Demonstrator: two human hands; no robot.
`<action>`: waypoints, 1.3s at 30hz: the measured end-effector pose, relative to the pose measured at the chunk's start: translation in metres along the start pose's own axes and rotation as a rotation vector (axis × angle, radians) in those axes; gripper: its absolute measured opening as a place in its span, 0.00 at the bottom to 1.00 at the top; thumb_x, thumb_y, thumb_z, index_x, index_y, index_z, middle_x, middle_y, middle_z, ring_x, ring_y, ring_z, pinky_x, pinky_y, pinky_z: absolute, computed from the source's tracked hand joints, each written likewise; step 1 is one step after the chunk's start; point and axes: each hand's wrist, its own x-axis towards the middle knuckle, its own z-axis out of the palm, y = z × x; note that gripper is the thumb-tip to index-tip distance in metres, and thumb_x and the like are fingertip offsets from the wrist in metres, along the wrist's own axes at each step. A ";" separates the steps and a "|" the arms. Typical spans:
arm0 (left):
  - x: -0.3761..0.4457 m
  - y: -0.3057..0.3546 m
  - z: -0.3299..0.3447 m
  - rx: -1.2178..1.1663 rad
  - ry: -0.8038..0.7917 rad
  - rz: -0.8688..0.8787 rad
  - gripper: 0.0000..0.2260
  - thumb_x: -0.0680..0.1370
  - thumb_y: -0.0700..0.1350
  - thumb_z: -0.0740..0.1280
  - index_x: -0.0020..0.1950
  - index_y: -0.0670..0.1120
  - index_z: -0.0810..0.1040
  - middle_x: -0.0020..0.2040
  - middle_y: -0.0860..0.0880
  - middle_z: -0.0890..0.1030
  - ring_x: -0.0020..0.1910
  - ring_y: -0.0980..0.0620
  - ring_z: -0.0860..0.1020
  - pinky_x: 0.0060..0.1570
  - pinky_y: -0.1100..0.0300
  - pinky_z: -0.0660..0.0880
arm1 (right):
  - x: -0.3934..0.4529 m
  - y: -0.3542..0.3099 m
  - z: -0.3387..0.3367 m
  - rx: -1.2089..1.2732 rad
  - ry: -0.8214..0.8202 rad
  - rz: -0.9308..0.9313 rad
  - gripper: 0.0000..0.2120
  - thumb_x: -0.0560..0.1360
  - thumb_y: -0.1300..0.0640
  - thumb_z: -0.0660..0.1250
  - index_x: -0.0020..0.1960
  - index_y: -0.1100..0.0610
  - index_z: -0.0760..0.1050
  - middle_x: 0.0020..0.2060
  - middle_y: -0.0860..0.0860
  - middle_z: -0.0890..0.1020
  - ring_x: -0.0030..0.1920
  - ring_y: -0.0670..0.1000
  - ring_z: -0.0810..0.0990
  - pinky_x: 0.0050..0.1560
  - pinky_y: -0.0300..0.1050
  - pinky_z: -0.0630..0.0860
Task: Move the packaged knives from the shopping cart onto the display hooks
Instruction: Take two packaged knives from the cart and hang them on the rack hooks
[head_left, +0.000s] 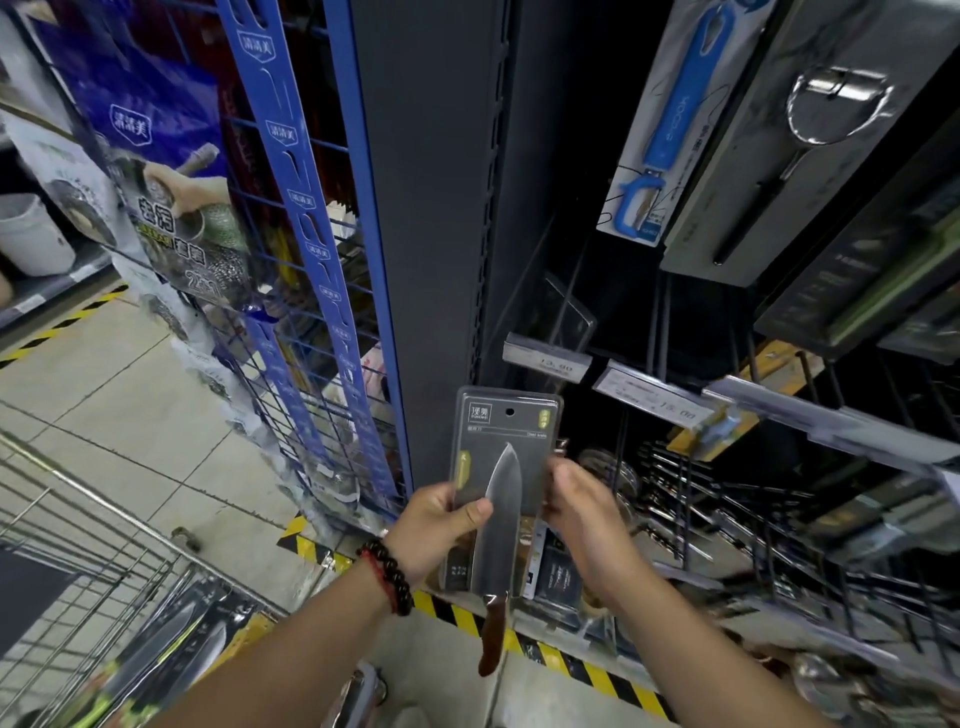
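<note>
Grey-carded packaged knife (501, 499), upright

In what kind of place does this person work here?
Most likely a shop aisle for kitchenware: price tags sit on display hooks, packaged tools such as a blue peeler hang above, and a wire shopping cart stands beside.

Packaged knife (501, 499), centre frame: glossy clear plastic blister over matt dark card; polished metal blade; reddish-brown handle (wood-like). Shopping cart (98, 551), lower left: bare metal wire. Floor (130, 395): smooth pale tiles.
</note>
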 end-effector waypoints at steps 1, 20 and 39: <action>0.001 0.001 0.001 0.006 -0.010 -0.001 0.04 0.76 0.44 0.70 0.46 0.43 0.79 0.38 0.53 0.84 0.40 0.57 0.81 0.42 0.61 0.76 | -0.005 -0.003 0.003 -0.009 -0.004 -0.023 0.25 0.72 0.41 0.69 0.64 0.52 0.75 0.60 0.53 0.81 0.62 0.54 0.79 0.63 0.56 0.74; 0.008 0.132 -0.001 1.007 0.664 0.724 0.50 0.69 0.57 0.74 0.71 0.65 0.35 0.74 0.55 0.34 0.75 0.41 0.35 0.74 0.41 0.43 | 0.008 -0.004 -0.001 -0.105 0.217 -0.024 0.13 0.77 0.70 0.64 0.52 0.52 0.76 0.49 0.50 0.84 0.52 0.50 0.82 0.47 0.39 0.76; 0.046 0.127 -0.022 1.141 0.637 0.701 0.60 0.68 0.52 0.76 0.69 0.64 0.23 0.74 0.52 0.29 0.67 0.51 0.19 0.70 0.42 0.39 | 0.043 -0.029 0.010 -0.042 0.198 -0.195 0.15 0.78 0.71 0.62 0.54 0.53 0.75 0.48 0.45 0.83 0.48 0.41 0.82 0.47 0.33 0.78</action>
